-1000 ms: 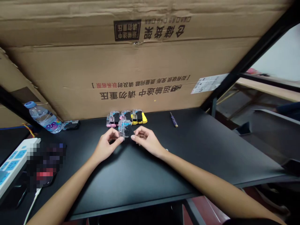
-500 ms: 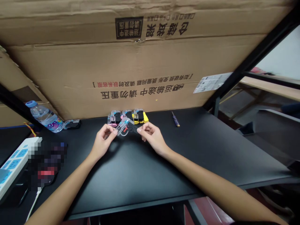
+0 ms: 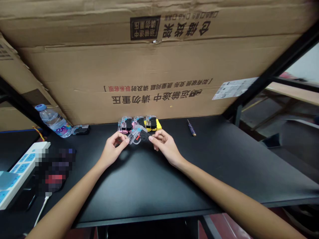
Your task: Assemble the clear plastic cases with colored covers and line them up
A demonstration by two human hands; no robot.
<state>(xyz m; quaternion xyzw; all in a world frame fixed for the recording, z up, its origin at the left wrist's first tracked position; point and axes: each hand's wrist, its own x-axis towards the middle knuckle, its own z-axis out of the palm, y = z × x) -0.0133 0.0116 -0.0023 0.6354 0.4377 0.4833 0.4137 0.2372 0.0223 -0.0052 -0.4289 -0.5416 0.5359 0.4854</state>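
A small clear and black plastic device with a red part is held above the black table. My left hand pinches its clear end, and my right hand pinches its black end. Just behind it, several similar clear and black devices stand in a row against the cardboard, with pink pieces and a yellow piece among them. The held device partly covers the row. A screwdriver lies on the table to the right.
Behind the table stands a large cardboard sheet. At the left are a water bottle, another black and clear device, a white power strip and a white cable. A black metal frame rises at the right.
The whole view has shifted, so things appear slightly farther right. Both hands keep their hold on the device, which looks turned only a little, if at all.
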